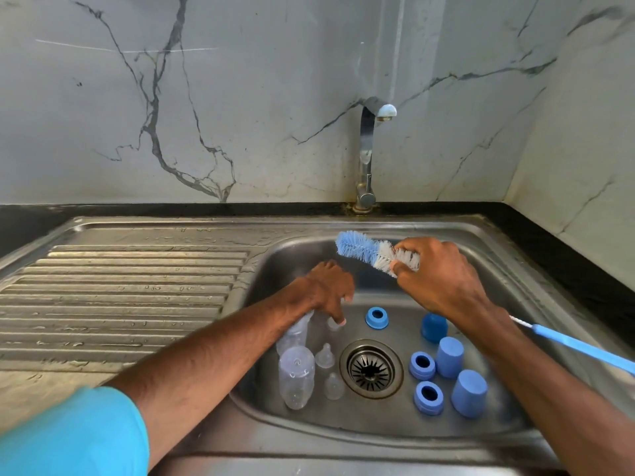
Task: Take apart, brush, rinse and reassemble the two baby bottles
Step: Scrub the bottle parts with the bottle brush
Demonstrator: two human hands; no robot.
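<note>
Disassembled bottle parts lie in the steel sink basin [395,424]. Two clear bottles sit at its left, one upright [296,376] and one [295,333] lying under my left wrist. My left hand [326,286] reaches down and its fingertips pinch a clear nipple [332,323]. Two more nipples [324,355] [333,386] stand beside the drain [371,369]. My right hand [436,273] grips the blue-and-white bottle brush [360,249] at the base of its bristles, above the basin. Its blue handle [584,352] runs back under my forearm.
Three blue collar rings [377,317] [422,365] [428,397] and three blue caps [434,327] [450,357] [469,393] sit right of the drain. The tap [369,149] stands behind the basin, with no water running. A ribbed, wet drainboard [120,286] spreads to the left.
</note>
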